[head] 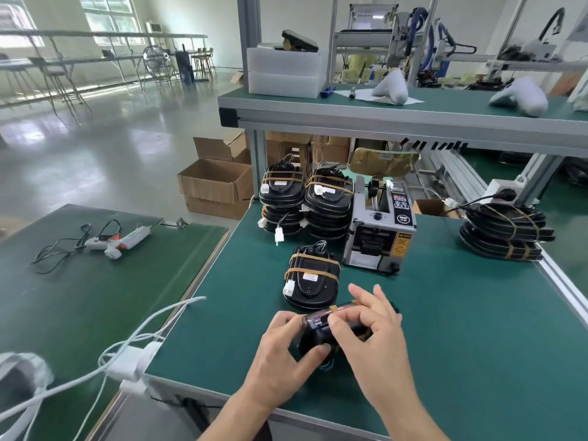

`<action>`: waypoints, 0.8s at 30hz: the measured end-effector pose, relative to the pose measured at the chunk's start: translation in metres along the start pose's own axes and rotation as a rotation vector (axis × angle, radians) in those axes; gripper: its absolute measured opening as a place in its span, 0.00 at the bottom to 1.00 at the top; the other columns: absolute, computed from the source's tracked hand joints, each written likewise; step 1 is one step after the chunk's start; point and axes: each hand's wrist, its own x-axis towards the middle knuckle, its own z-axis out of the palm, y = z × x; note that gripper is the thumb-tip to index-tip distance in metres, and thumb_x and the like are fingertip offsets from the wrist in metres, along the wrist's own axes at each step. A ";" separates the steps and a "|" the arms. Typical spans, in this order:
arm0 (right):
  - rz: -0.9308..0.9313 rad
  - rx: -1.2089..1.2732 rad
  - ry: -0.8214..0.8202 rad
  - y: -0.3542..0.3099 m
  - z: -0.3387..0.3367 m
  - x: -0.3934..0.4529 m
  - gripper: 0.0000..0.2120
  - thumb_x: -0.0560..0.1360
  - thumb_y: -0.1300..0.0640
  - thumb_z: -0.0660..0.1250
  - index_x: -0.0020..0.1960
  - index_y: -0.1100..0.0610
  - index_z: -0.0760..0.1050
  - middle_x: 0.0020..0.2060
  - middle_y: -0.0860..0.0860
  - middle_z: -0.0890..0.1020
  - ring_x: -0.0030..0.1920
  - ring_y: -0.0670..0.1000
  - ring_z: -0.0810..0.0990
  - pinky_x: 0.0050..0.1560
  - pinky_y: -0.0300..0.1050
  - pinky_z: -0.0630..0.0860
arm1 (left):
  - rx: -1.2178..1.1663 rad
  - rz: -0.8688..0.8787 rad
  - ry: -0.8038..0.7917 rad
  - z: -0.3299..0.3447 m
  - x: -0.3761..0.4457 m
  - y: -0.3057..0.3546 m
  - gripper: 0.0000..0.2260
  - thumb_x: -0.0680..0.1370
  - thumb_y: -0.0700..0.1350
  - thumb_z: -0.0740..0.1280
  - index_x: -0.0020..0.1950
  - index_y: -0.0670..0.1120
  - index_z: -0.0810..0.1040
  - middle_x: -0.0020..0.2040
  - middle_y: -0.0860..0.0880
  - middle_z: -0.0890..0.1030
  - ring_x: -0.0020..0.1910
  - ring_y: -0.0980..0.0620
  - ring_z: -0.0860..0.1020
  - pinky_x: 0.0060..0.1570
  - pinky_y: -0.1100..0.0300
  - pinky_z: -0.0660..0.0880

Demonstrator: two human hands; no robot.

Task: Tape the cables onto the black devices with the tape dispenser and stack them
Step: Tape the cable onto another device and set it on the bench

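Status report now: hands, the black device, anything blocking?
Both hands, left and right, grip black device, tape strip on it. Taped stack just ahead. Tape dispenser behind, path clear.

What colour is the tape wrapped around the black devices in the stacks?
Tan-brown tape, seen in the head view, banding the nearest black device.

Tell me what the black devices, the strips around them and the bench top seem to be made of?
Black oval devices: probably moulded plastic, smooth with a dull sheen. Tan strips: thin paper-like tape, matte. Green bench top: looks like a rubbery mat, matte, edged in aluminium.
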 end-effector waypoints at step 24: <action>0.026 -0.026 0.015 0.006 0.011 0.000 0.09 0.75 0.52 0.74 0.36 0.46 0.83 0.74 0.37 0.71 0.78 0.32 0.45 0.81 0.52 0.36 | -0.008 -0.006 0.022 0.000 0.001 0.003 0.11 0.77 0.57 0.75 0.56 0.57 0.81 0.51 0.58 0.76 0.51 0.49 0.78 0.49 0.63 0.75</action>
